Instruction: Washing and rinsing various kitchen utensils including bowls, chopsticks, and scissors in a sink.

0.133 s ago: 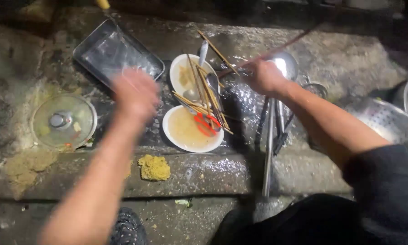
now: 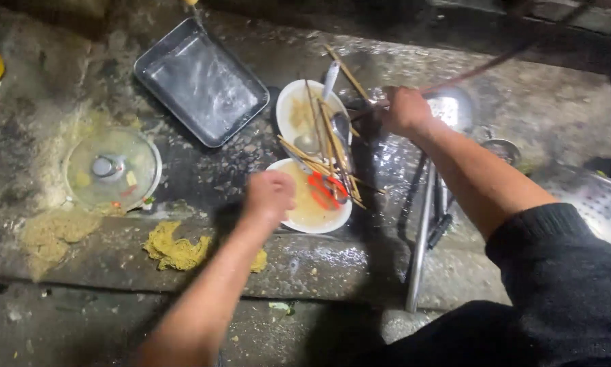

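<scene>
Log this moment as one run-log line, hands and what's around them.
left hand closed, by near plate | right hand grips thin rod | chopsticks across plates | tray, glass lid left

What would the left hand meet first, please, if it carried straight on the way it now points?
Most likely the near white plate with its red utensil and chopsticks: the left hand, a closed fist, points up and right at its rim. Its height above is unclear.

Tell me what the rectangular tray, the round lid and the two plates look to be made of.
Rectangular tray: probably steel or aluminium, grey with a wet sheen. Round lid: likely glass, see-through with a metal knob. Two plates: glossy white, ceramic or melamine; the look leaves it open.
</scene>
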